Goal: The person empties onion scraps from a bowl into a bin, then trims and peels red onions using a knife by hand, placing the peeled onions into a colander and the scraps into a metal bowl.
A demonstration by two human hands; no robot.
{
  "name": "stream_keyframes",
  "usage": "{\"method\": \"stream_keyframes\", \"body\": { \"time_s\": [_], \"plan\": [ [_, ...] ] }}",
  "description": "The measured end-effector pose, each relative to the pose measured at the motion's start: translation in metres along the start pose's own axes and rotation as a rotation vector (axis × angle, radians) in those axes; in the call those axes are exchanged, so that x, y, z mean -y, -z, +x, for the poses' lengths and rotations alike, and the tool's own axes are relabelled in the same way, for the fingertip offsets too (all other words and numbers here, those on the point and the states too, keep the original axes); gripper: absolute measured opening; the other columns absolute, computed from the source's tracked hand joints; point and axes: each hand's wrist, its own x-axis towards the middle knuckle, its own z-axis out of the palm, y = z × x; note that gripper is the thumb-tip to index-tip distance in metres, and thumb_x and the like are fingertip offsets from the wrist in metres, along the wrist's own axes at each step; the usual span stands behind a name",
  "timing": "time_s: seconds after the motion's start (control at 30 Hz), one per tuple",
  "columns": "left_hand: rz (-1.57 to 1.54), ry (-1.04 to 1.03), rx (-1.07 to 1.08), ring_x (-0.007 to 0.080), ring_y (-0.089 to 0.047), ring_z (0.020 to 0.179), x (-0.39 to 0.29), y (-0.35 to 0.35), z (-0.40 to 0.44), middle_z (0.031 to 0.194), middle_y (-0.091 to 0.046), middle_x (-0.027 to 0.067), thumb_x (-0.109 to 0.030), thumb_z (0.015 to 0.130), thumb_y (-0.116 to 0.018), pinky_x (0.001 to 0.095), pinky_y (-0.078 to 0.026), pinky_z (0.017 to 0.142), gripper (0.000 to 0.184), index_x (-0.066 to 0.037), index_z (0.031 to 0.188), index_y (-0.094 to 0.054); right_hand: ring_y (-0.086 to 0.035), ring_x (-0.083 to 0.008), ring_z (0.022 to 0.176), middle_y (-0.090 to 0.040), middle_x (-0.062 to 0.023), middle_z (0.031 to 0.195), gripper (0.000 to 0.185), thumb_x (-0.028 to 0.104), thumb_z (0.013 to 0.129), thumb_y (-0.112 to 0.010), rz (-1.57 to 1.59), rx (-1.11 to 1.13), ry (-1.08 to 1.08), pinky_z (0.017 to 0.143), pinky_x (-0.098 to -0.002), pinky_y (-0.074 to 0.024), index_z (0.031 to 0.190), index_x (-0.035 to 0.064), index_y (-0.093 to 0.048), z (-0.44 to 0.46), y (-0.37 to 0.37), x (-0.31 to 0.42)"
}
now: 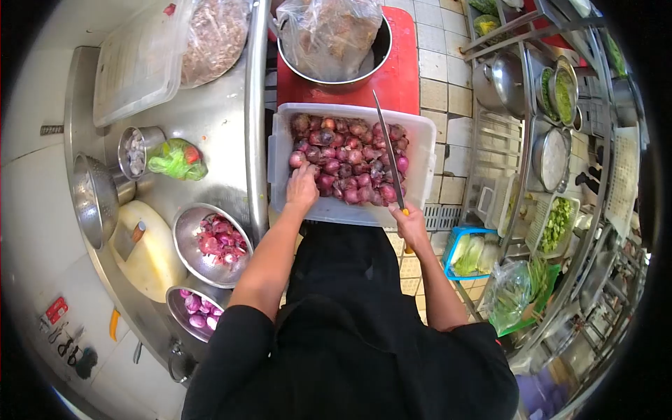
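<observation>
A translucent plastic bin (420,150) full of unpeeled red onions (353,150) stands in front of me. My left hand (302,186) reaches in at the bin's left side, its fingers curled round a red onion (297,159); the fingertips are partly hidden. At the bin's near right corner my right hand (410,222) is closed on the yellow handle of a knife (390,150). The long blade points up and away, over the onions on the right side.
On the steel counter (224,154) at left are a bowl of onion skins (220,241), a bowl of peeled onions (199,311), a cutting board (150,248) with a cleaver (129,241) and a colander (94,199). Beyond the bin sits a pot (336,85). Racks (521,140) line the right.
</observation>
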Motion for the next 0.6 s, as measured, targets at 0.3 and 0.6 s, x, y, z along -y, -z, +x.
{"method": "stream_keyframes", "body": {
  "time_s": [0.3,0.6],
  "plan": [
    [0.352,-0.082,0.296,0.0342,-0.050,0.121,-0.010,0.010,0.016,0.131,-0.052,0.0171,-0.017,0.074,-0.065,0.0460,-0.045,0.096,0.048,-0.003,0.120,-0.056,-0.039,-0.0052,0.046,-0.044,0.0063,0.057,0.027,0.022,0.090,-0.069,-0.005,-0.045,-0.063,0.041,-0.0258,-0.0315,0.112,0.0055,-0.066,-0.006,0.011,-0.007],
    [0.414,-0.241,0.304,0.0333,-0.051,0.116,-0.046,-0.005,0.001,0.118,-0.060,0.0121,-0.049,0.075,-0.075,0.0503,-0.038,0.099,0.060,-0.005,0.114,-0.063,-0.062,-0.0169,0.083,-0.069,-0.0122,0.097,0.053,0.032,0.091,-0.068,-0.097,-0.040,0.124,0.076,-0.0308,-0.0492,0.137,0.0105,-0.056,-0.013,0.000,-0.016]
  ]
}}
